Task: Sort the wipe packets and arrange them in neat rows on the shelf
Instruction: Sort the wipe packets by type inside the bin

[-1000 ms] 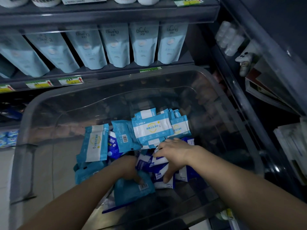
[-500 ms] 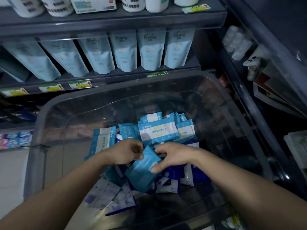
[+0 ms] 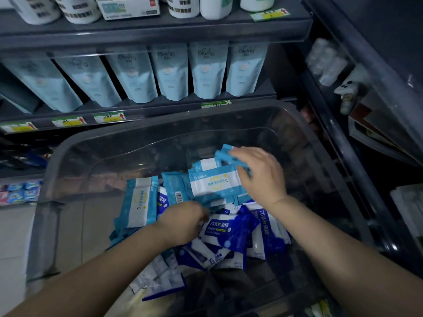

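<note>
Dim store shelving (image 3: 160,33) fills the far wall, its middle level lined with pale blue pouches (image 3: 207,72) printed "Giving" and its front edges carrying price tags (image 3: 109,117) with red arrows. Near and below stands a big clear plastic bin (image 3: 96,156), with the wipe packets heaped loosely in its bottom: light blue packets (image 3: 139,200) toward the far left, dark blue packets (image 3: 231,234), one reading "75%" with Chinese characters, toward the near right. At the far side of the heap the right hand (image 3: 258,177) holds a light blue packet (image 3: 225,154) pinched in its fingers. Lower and to the left, the left hand (image 3: 183,223) is curled down among the packets; I cannot tell whether it grips one. None are on the shelf yet. Slick wrappers and a light pinch could probably let the held packet drop back, and the two similar blues could get mixed in this poor light.
</note>
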Motion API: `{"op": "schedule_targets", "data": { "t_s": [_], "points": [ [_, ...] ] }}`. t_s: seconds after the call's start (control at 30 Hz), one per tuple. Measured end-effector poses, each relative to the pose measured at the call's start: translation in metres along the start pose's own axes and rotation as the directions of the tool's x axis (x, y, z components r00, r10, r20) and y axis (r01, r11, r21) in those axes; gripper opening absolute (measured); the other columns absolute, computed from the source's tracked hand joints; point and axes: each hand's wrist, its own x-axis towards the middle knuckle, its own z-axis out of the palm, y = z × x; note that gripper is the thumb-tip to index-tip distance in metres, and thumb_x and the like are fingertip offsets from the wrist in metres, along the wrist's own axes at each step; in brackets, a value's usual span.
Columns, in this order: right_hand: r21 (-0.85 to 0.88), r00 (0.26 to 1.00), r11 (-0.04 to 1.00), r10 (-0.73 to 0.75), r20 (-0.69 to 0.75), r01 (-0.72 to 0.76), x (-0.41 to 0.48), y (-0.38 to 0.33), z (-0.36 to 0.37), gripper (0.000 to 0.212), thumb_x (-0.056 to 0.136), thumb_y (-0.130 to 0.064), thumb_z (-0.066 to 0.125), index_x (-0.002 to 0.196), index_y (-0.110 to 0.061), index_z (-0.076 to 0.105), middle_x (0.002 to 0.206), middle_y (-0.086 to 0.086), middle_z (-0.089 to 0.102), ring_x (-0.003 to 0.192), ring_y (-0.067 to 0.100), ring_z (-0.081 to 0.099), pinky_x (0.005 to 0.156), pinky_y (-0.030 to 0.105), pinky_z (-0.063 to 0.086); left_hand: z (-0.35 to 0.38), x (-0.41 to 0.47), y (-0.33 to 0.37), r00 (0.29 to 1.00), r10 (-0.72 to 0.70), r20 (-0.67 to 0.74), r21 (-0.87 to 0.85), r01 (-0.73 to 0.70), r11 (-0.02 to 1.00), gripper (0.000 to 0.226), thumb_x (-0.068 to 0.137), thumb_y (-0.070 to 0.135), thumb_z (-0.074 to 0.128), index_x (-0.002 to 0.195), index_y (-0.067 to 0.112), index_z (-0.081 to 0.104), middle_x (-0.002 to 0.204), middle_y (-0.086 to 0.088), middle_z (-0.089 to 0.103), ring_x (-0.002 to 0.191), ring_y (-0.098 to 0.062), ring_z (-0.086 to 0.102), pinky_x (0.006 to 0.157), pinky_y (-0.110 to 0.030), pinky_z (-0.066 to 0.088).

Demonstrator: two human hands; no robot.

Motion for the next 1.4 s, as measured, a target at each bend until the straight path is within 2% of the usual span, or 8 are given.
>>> {"op": "schedule_targets", "data": {
  "t_s": [0.17, 0.3, 0.47, 0.63, 0.9, 1.07, 1.17, 1.4],
  "points": [
    [-0.146, 0.627, 0.953, 0.285, 0.725, -0.265, -0.013, 0.008, 0.009, 0.062, 0.089, -0.036, 0.065, 0.145, -0.031, 0.039, 0.16, -0.009, 0.016, 0.144, 0.012, 0.025, 0.115, 0.03, 0.024, -0.008, 0.013, -0.03, 0.952, -0.235, -0.198, 0.131, 0.263, 0.956, 0.06, 0.085, 0.05, 0.059, 0.136, 0.023, 0.043, 0.136, -0.003, 0.042, 0.13, -0.024, 0.038, 0.102, -0.038, 0.038],
    [-0.127, 0.65, 0.956, 0.275, 0.709, -0.266, -0.011, 0.006, 0.009, 0.059, 0.09, -0.039, 0.063, 0.144, -0.03, 0.042, 0.161, -0.007, 0.015, 0.145, 0.012, 0.022, 0.116, 0.029, 0.022, 0.005, 0.016, -0.048, 0.945, -0.327, 0.001, 0.256, 0.316, 0.914, 0.076, 0.087, 0.047, 0.059, 0.15, 0.023, 0.023, 0.159, -0.005, 0.015, 0.147, -0.023, 0.012, 0.116, -0.041, 0.02],
    [-0.1, 0.719, 0.958, 0.27, 0.64, -0.27, -0.009, 0.001, 0.011, 0.051, 0.091, -0.037, 0.062, 0.138, -0.024, 0.05, 0.151, -0.005, 0.037, 0.134, 0.013, 0.04, 0.107, 0.028, 0.034, -0.024, 0.012, -0.05, 0.906, -0.319, -0.279, -0.16, 0.283, 0.946, 0.039, 0.087, 0.013, 0.056, 0.122, 0.026, 0.064, 0.122, -0.003, 0.065, 0.109, -0.023, 0.06, 0.086, -0.032, 0.05],
    [0.125, 0.779, 0.918, 0.241, 0.579, -0.377, -0.002, -0.007, 0.016, 0.061, 0.085, -0.045, 0.067, 0.139, -0.027, 0.045, 0.144, -0.008, 0.044, 0.128, 0.011, 0.046, 0.103, 0.025, 0.035, -0.069, 0.003, -0.05, 0.808, -0.578, -0.113, -0.905, 0.156, 0.395, 0.016, 0.087, 0.016, 0.069, 0.099, 0.005, 0.067, 0.093, -0.016, 0.07, 0.063, -0.013, 0.067, 0.055, -0.025, 0.054],
    [0.439, 0.809, 0.72, 0.294, 0.508, -0.537, 0.011, -0.025, 0.02, 0.029, 0.084, -0.035, 0.072, 0.107, -0.021, 0.062, 0.097, -0.008, 0.067, 0.086, 0.009, 0.064, 0.077, 0.029, 0.052, -0.079, 0.002, -0.023, 0.907, -0.42, 0.02, -0.999, -0.002, -0.05, 0.023, 0.082, 0.014, 0.066, 0.103, 0.004, 0.064, 0.093, -0.013, 0.073, 0.081, -0.024, 0.071, 0.064, -0.032, 0.059],
    [0.134, 0.827, 0.85, 0.442, 0.348, -0.51, 0.014, -0.002, 0.014, 0.036, 0.084, -0.035, 0.069, 0.113, -0.024, 0.051, 0.108, -0.003, 0.065, 0.095, 0.022, 0.063, 0.079, 0.033, 0.05, -0.062, -0.004, -0.054, 0.808, -0.589, 0.001, -0.433, 0.532, 0.728, 0.045, 0.085, 0.053, 0.061, 0.112, 0.016, 0.064, 0.109, -0.005, 0.066, 0.096, -0.02, 0.063, 0.082, -0.035, 0.052],
    [-0.179, 0.765, 0.831, 0.556, 0.326, -0.527, 0.006, 0.018, 0.016, 0.049, 0.084, -0.039, 0.068, 0.122, -0.02, 0.045, 0.121, 0.004, 0.063, 0.104, 0.031, 0.062, 0.078, 0.035, 0.048, -0.035, -0.016, -0.068, 0.705, -0.701, 0.107, -0.023, 0.706, 0.708, 0.083, 0.076, 0.065, 0.064, 0.138, 0.015, 0.041, 0.143, -0.014, 0.039, 0.123, -0.03, 0.049, 0.096, -0.04, 0.046],
    [-0.407, 0.899, 0.864, 0.397, 0.183, -0.298, -0.002, 0.02, 0.026, 0.062, 0.078, -0.036, 0.073, 0.132, -0.019, 0.048, 0.13, 0.009, 0.046, 0.119, 0.028, 0.044, 0.093, 0.037, 0.04, -0.029, -0.014, -0.068, 0.674, -0.735, 0.073, -0.401, 0.694, 0.598, 0.094, 0.068, 0.019, 0.084, 0.14, 0.018, 0.024, 0.137, -0.016, 0.039, 0.122, -0.034, 0.047, 0.091, -0.045, 0.05]
  ]
}}
